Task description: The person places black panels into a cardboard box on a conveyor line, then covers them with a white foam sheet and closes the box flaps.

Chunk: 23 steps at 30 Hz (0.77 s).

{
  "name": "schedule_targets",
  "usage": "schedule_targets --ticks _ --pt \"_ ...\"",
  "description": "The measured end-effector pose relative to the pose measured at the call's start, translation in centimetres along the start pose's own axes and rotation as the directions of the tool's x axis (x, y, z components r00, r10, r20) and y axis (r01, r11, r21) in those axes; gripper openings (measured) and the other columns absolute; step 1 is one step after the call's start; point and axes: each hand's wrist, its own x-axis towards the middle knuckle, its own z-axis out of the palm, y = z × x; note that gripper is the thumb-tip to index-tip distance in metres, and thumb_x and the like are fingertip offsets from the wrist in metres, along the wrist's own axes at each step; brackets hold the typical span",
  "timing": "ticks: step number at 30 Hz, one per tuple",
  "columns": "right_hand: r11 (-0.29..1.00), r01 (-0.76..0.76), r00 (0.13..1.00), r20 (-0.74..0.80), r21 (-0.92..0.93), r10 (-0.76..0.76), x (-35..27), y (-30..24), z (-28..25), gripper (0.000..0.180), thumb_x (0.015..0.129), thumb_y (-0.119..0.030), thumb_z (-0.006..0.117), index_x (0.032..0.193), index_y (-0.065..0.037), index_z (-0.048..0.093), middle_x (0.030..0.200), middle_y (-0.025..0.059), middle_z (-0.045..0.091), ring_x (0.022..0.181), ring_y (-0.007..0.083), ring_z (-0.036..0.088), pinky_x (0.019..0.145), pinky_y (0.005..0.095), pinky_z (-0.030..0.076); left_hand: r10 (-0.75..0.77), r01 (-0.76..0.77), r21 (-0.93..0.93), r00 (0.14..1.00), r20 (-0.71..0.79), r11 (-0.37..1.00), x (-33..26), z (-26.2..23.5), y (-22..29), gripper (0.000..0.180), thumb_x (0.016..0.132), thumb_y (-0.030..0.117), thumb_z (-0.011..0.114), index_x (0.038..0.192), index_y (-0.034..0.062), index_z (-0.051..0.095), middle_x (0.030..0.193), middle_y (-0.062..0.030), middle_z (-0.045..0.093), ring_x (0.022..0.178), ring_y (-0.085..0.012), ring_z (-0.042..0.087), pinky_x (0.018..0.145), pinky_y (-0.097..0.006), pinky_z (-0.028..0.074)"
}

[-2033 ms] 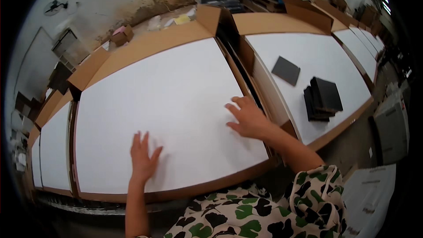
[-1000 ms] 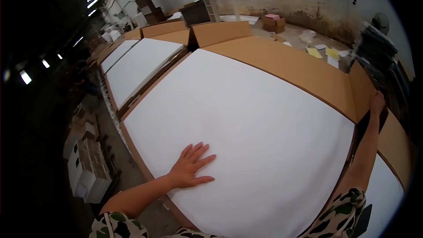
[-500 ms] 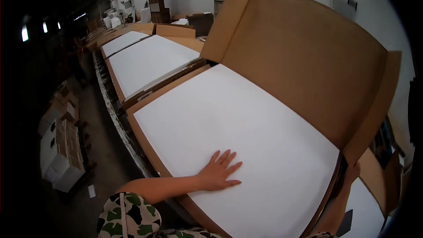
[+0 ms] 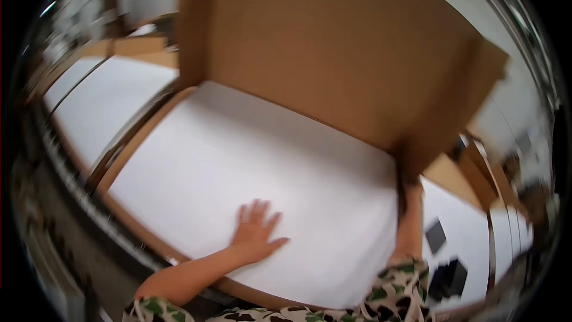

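Observation:
A large white sheet or panel (image 4: 202, 161) lies flat inside a shallow cardboard box in front of me. My left hand (image 4: 257, 235) rests palm down on it, with the fingers spread. The box's brown cardboard lid (image 4: 322, 48) stands raised along the far side, its end flaps bent inward. At the right end, my right hand (image 4: 412, 194) grips the lower corner of the lid's right flap. Its fingers are partly hidden and blurred there.
More opened boxes with white panels (image 4: 122, 98) line up to the left on a conveyor (image 4: 89, 206). At the right, another white panel (image 4: 476, 232) bears a dark block (image 4: 448, 279) and a flat dark piece (image 4: 435, 236).
My view has swung to the right, bringing the right-hand panel and dark block into sight. The lid stands more upright, my right hand still at its corner. My left hand stays on the panel.

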Motion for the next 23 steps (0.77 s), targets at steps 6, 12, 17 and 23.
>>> schedule_targets --ticks 6,12,17,23 --pt "0.955 -0.181 0.981 -0.026 0.236 0.192 -1.4 1.6 -1.8 0.032 0.077 -0.016 0.06 0.108 -0.007 0.062 0.096 0.0207 0.065 0.093 0.0383 0.061 0.078 0.0412 0.049 0.02 -0.02 0.078 1.0 0.001 0.997 0.0 -1.4 2.5 0.063 0.082 0.045 0.061 0.128 0.0045 0.048 0.14 -0.0245 0.03 0.134 -0.0409 0.02 0.108 -0.056 0.01" --pt "0.928 -0.22 0.973 -0.004 0.302 0.231 -5.6 -0.5 -0.4 0.018 0.077 -0.008 0.055 0.092 0.0 0.062 0.088 0.0244 0.063 0.089 0.0407 0.06 0.077 0.0424 0.049 0.009 -0.01 0.104 1.0 0.008 0.995 0.0 -1.2 2.2 0.064 0.082 0.046 0.059 0.129 0.0045 0.047 0.14 -0.0264 0.031 0.133 -0.043 0.021 0.107 -0.058 0.01" --pt "0.927 -0.277 0.949 0.221 0.251 0.224 -6.1 1.7 -1.1 0.017 0.08 -0.013 0.062 0.092 -0.001 0.064 0.088 0.0176 0.067 0.091 0.0293 0.064 0.078 0.0366 0.05 0.036 -0.03 0.122 0.998 -0.047 0.992 0.0 -1.4 2.4 0.061 0.082 0.046 0.06 0.129 0.0094 0.047 0.138 -0.0239 0.035 0.131 -0.0424 0.027 0.106 -0.058 0.017" --pt "0.605 -0.063 0.996 0.012 0.794 0.088 -3.5 2.9 -7.6 0.075 0.082 -0.028 0.071 0.141 -0.007 0.031 0.129 0.0136 0.053 0.101 0.0231 0.06 0.087 0.0308 0.047 0.068 -0.052 0.145 0.992 -0.103 0.988 -0.1 -0.8 3.0 0.062 0.081 0.046 0.062 0.13 0.0124 0.047 0.141 -0.0217 0.034 0.133 -0.0423 0.026 0.106 -0.058 0.017"
